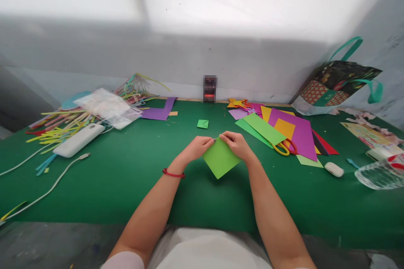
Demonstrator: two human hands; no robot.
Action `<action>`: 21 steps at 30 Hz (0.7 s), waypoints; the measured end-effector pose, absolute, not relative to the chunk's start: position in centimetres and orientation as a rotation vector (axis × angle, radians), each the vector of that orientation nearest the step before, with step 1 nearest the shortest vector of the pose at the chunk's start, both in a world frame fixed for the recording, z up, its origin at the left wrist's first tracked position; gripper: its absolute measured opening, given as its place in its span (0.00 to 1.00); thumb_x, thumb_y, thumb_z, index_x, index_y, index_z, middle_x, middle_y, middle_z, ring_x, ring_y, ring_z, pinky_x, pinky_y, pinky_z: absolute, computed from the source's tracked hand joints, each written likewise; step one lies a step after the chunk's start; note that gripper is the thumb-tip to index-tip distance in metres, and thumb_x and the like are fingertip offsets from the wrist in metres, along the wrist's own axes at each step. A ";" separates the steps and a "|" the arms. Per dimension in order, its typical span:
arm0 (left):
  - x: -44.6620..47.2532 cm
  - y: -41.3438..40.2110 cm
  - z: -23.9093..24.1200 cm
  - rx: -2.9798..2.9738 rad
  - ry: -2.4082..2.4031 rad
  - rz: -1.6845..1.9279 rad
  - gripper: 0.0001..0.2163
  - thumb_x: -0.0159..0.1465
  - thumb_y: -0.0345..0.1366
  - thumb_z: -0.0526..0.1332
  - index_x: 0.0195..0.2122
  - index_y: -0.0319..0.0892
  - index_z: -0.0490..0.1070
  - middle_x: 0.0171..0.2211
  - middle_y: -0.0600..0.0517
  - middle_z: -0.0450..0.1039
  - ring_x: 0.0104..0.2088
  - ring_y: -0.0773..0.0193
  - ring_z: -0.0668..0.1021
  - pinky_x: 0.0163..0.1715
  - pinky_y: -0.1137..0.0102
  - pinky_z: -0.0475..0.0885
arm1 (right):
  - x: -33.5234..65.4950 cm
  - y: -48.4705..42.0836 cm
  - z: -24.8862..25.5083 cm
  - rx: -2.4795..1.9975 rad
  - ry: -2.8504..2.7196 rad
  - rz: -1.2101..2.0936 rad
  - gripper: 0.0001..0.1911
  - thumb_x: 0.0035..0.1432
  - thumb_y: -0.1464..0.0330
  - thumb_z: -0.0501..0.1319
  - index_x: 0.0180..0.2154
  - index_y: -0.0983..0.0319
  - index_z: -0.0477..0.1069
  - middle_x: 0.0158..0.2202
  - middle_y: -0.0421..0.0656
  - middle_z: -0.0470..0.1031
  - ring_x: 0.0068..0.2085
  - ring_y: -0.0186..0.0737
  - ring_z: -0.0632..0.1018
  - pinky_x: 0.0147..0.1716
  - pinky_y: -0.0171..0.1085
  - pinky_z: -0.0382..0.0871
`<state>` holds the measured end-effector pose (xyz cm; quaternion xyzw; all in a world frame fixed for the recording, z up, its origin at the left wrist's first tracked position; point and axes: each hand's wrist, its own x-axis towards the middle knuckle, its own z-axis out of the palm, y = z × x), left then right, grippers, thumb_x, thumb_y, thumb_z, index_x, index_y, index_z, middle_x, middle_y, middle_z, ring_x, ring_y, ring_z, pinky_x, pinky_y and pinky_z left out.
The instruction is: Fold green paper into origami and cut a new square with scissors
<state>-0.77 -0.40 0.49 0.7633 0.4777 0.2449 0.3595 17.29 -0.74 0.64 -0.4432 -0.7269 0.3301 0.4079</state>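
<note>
A light green paper square [220, 159] lies corner-up on the green table [126, 180] in front of me. My left hand [197, 148] and my right hand [235, 143] both pinch its top corner, fingertips almost meeting. A red string bracelet sits on my left wrist. A small folded green paper piece [202, 124] lies just beyond the hands.
Coloured paper sheets [284, 130] with yellow-handled scissors [284, 147] lie to the right. A white eraser-like object [333, 169], a plastic bottle [380, 173] and a patterned bag [337, 84] sit far right. Paper strips, a plastic bag [107, 107], a power bank [78, 139] and cables lie left.
</note>
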 end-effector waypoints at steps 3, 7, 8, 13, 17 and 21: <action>-0.4 -0.4 0.4 2.082 1.255 0.689 0.17 0.62 0.42 0.47 0.18 0.42 0.50 0.17 0.58 0.52 0.20 0.71 0.57 0.21 0.72 0.50 | 17.3 -0.6 0.6 -1.127 -1.792 0.842 0.16 0.54 0.56 0.54 0.23 0.61 0.66 0.21 0.38 0.64 0.25 0.35 0.64 0.25 0.35 0.56; -0.5 -0.4 0.4 2.190 1.255 0.734 0.17 0.63 0.42 0.46 0.18 0.42 0.49 0.16 0.58 0.51 0.20 0.71 0.56 0.21 0.72 0.50 | 17.2 -0.6 0.7 -1.141 -1.690 0.918 0.15 0.52 0.56 0.56 0.28 0.61 0.70 0.25 0.40 0.70 0.27 0.36 0.68 0.28 0.35 0.60; -0.5 -0.4 0.4 2.212 1.253 0.747 0.17 0.63 0.42 0.46 0.18 0.42 0.49 0.16 0.58 0.51 0.20 0.71 0.56 0.21 0.72 0.49 | 17.2 -0.6 0.7 -1.147 -1.656 0.940 0.15 0.51 0.55 0.57 0.28 0.61 0.70 0.25 0.40 0.70 0.27 0.36 0.68 0.28 0.35 0.60; -0.4 -0.5 0.3 2.253 1.240 0.797 0.17 0.63 0.42 0.45 0.18 0.42 0.48 0.16 0.59 0.50 0.19 0.71 0.56 0.21 0.73 0.49 | 16.9 -0.9 0.9 -1.133 -1.516 1.030 0.17 0.47 0.53 0.60 0.23 0.61 0.69 0.21 0.38 0.66 0.24 0.34 0.65 0.25 0.34 0.59; -0.5 -0.5 0.3 2.254 1.226 0.805 0.17 0.63 0.42 0.45 0.18 0.42 0.49 0.16 0.59 0.50 0.19 0.72 0.56 0.21 0.73 0.50 | 16.7 -1.0 1.1 -1.110 -1.485 1.048 0.16 0.46 0.54 0.61 0.24 0.61 0.70 0.21 0.39 0.67 0.24 0.33 0.66 0.25 0.34 0.59; -0.6 -0.5 0.3 2.258 1.213 0.806 0.17 0.63 0.42 0.45 0.18 0.42 0.49 0.16 0.59 0.50 0.19 0.72 0.56 0.21 0.73 0.50 | 16.7 -1.0 1.1 -1.113 -1.484 1.025 0.17 0.45 0.54 0.62 0.23 0.61 0.70 0.21 0.39 0.68 0.24 0.34 0.66 0.24 0.34 0.59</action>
